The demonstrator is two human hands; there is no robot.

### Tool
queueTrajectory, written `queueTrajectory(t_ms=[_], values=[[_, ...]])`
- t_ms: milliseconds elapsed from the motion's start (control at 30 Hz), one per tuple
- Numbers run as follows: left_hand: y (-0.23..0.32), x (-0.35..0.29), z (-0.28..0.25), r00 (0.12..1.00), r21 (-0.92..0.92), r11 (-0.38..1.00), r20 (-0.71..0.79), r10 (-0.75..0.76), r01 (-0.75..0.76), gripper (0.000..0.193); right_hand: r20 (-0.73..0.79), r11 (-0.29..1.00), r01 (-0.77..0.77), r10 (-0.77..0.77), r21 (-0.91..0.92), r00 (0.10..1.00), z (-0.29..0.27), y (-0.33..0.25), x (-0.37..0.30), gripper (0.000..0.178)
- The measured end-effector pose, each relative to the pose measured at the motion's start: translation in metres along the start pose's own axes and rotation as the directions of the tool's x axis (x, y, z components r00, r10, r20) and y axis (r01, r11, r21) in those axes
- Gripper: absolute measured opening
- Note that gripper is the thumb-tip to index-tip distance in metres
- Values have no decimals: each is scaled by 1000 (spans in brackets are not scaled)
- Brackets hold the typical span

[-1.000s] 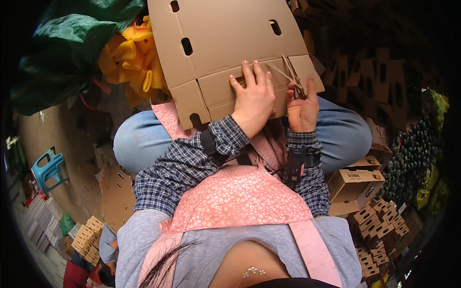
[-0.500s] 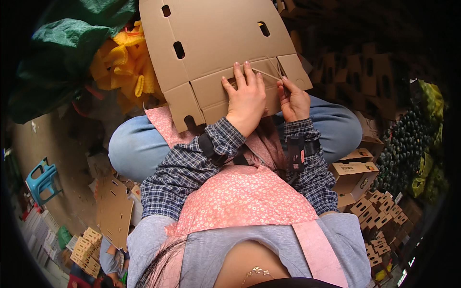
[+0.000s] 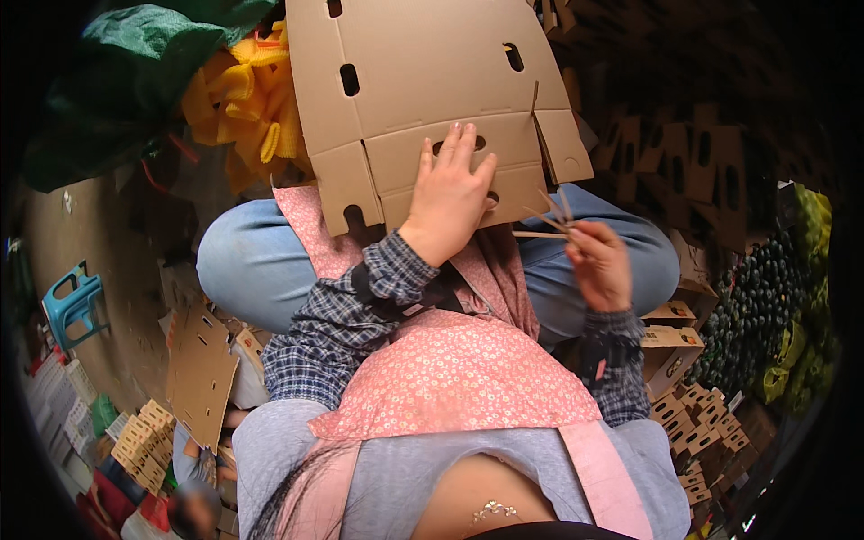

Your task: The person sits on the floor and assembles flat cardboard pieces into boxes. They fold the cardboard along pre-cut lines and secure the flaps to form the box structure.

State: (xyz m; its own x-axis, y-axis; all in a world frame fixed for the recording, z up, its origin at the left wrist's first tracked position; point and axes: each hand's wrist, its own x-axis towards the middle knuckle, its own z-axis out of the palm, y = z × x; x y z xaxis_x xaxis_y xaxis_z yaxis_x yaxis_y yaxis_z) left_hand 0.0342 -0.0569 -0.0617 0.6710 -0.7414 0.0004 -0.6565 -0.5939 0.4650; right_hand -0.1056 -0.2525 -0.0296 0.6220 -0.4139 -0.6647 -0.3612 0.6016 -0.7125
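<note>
A flat brown cardboard box blank (image 3: 432, 67) with oval cutouts lies over my lap, its near edge cut into flaps. My left hand (image 3: 447, 193) rests on the middle flap, fingers stretched out and partly covering a hole. To the right of that flap, off the blank, my right hand (image 3: 601, 263) pinches several thin cardboard strips (image 3: 553, 222) that fan out from the fingertips. A narrow sliver (image 3: 535, 97) stands up at the top of the slit beside the right corner flap (image 3: 564, 148).
Yellow foam netting (image 3: 238, 108) and a green sack (image 3: 135, 81) lie at the far left. A blue stool (image 3: 74, 306) stands on the left. Small cardboard boxes (image 3: 670, 346) and dark round items in bulk (image 3: 751, 279) are at right. Another person (image 3: 198, 472) is at lower left.
My right hand has drawn back from the blank's right slit, down and to the right, carrying the strips. My left hand stays on the flap. The blank sits slightly farther right in view.
</note>
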Motion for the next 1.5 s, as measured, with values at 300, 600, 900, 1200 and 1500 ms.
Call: queueTrajectory(t_ms=[300,600,900,1200,1500], values=[[-37,-46,-44,981,-293,956,-187,-50,-7,58,157,768,369,-339,-524,928,7,-113,142,80],[-151,5,-62,743,-492,682,-101,-662,541,75,423,50,430,-109,-901,900,102,-91,198,73],[-72,29,-105,969,264,939,49,-242,221,82,615,-489,428,-329,-760,717,104,-86,141,55],[-95,33,-148,869,161,907,391,304,-389,59,718,-374,623,-218,-687,661,107,-102,128,55],[-141,-29,-181,837,-775,546,-500,-223,-318,17,867,330,836,-90,-438,490,28,-149,115,57]])
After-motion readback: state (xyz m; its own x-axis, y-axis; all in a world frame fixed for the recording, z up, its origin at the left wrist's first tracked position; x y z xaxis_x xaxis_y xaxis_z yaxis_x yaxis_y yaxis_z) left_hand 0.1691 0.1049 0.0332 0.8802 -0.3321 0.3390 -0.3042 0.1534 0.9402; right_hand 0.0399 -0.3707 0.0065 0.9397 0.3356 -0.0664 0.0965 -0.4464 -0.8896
